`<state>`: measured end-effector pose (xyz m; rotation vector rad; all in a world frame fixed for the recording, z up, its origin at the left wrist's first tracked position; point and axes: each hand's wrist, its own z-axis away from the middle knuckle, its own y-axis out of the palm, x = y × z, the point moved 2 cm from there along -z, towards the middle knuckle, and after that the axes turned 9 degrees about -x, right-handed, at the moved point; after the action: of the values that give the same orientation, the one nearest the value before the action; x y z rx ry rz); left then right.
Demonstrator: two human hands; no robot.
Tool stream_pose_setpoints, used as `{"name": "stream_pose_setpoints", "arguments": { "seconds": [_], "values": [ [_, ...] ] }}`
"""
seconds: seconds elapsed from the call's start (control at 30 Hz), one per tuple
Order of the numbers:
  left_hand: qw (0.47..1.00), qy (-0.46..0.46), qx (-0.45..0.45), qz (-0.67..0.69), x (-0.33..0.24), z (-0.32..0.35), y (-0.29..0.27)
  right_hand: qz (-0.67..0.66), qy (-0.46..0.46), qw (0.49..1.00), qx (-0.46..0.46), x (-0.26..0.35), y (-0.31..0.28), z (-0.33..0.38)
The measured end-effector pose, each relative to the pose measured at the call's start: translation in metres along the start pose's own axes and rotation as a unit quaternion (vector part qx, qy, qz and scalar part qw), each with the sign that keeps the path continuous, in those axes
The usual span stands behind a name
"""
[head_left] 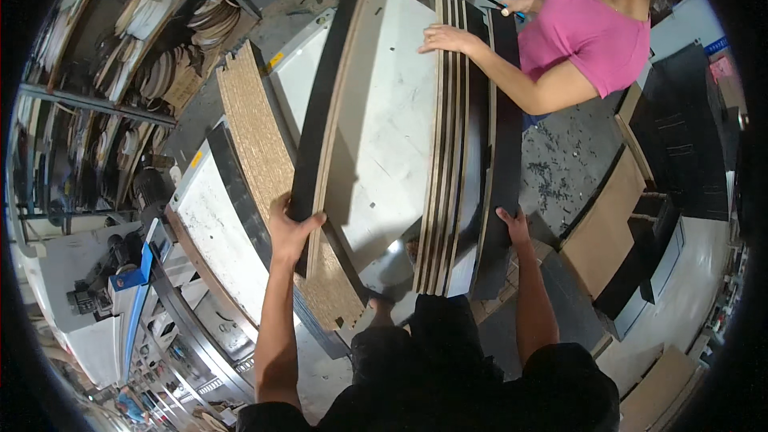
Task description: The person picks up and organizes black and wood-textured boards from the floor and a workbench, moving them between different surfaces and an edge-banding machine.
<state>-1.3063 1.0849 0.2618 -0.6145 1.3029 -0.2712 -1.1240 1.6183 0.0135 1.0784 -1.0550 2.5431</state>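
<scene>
My left hand (290, 232) is closed round the near end of a long, dark-faced board (334, 72), which stands tilted on edge above a white worktable (388, 96). On the right, my right hand (514, 226) grips the outer edge of another dark board (502, 120), thumb on its face and some fingers hidden behind. Between my hands several narrow boards stand side by side in a stack (448, 160), their pale edges up. Across from me, a co-worker's hand (448, 38) rests on the far end of this stack. Left of my board lies a wood-grain panel (260, 124).
The co-worker in a pink shirt (580, 32) holds a slim black-and-blue tool (504, 8) in the other hand. Shelves with rolled edging strips (148, 48) fill the left. Machinery (112, 272) stands lower left. Brown and black panels (604, 228) lean at right; dark scraps litter the floor.
</scene>
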Motion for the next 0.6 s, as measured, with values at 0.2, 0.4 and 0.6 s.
{"name": "stream_pose_setpoints", "arguments": {
  "seconds": [0.2,0.4,0.6],
  "values": [
    [0.993,-0.047,-0.037,0.106,0.04,0.082,-0.071,-0.168,0.07,0.98,0.084,0.062,-0.003,0.044],
    [0.993,-0.047,-0.11,0.023,0.081,0.143,-0.149,-0.058,0.014,0.998,0.036,0.099,0.016,0.068],
    [0.968,-0.073,-0.233,-0.064,0.147,0.21,-0.193,-0.147,-0.106,0.983,-0.015,0.097,0.043,0.079]
  ]
}}
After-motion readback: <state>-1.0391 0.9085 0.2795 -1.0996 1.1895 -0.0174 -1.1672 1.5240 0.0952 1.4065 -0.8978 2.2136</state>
